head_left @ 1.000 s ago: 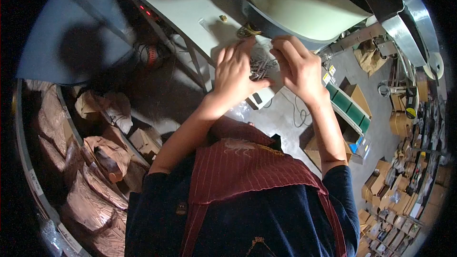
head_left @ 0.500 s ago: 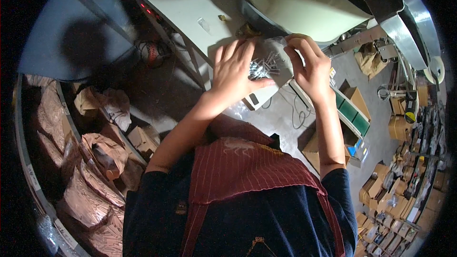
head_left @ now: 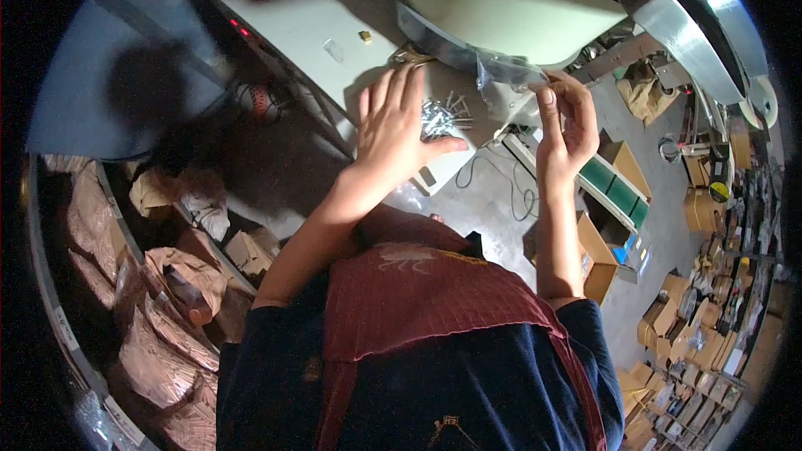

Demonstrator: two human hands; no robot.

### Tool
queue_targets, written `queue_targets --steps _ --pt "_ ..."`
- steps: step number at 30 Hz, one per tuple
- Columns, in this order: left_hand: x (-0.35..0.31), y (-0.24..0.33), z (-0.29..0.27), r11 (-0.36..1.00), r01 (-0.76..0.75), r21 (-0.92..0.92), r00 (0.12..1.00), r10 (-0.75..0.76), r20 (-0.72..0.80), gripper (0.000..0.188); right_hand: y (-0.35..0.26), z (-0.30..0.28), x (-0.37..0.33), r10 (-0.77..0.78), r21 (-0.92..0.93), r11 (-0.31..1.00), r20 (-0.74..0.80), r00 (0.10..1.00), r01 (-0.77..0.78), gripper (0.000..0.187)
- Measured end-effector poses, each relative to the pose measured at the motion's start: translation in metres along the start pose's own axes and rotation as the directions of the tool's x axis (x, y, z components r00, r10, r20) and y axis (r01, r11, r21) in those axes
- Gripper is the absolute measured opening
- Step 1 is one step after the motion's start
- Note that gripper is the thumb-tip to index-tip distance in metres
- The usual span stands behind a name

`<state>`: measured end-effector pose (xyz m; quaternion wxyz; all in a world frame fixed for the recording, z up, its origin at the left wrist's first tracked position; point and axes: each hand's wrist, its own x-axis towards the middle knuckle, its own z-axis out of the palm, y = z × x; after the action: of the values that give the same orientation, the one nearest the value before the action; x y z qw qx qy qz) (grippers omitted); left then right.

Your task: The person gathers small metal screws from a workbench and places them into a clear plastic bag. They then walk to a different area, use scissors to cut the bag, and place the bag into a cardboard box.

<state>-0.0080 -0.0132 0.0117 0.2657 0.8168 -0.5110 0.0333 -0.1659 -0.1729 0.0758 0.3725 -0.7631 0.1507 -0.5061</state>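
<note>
Beside a small heap of silvery screws [head_left: 440,118] on the white table [head_left: 288,17], my left hand [head_left: 388,129] is open, its fingers stretched out and its thumb apart. The screws lie along the thumb side of that hand. To the right, my right hand [head_left: 568,121] pinches a clear plastic bag [head_left: 503,92] at its edge between thumb and fingers. The bag hangs to the left of the right hand, apart from the heap. Whether anything is left inside the bag I cannot tell.
A large pale bowl [head_left: 501,0] stands beyond my hands. A small brass-coloured piece [head_left: 365,36] lies on the table. At the right are a green conveyor belt [head_left: 614,190] and an open cardboard box [head_left: 595,259]. Bins with plastic-wrapped bundles [head_left: 159,359] fill the left.
The bag has moved right with my right hand, away from the screws, which now lie uncovered on the table. My left hand stays by the heap.
</note>
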Motion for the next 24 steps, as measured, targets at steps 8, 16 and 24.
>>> queue_targets --steps 8,16,24 --pt "0.010 0.001 0.009 0.991 -0.103 0.088 0.969 0.120 -0.218 0.104 0.032 -0.025 -0.073 0.629 0.585 0.638 -0.021 0.777 -0.501 0.005" --pt "-0.003 -0.011 -0.018 0.493 -0.244 -0.835 0.915 -0.167 -0.367 0.024 0.130 -0.040 -0.203 0.909 0.564 0.280 0.104 0.404 -0.776 0.004" --pt "-0.050 -0.037 -0.032 0.407 -0.098 -0.908 0.845 -0.448 -0.292 0.030 0.245 0.028 -0.310 0.964 0.080 0.176 0.189 0.189 -0.981 0.031"
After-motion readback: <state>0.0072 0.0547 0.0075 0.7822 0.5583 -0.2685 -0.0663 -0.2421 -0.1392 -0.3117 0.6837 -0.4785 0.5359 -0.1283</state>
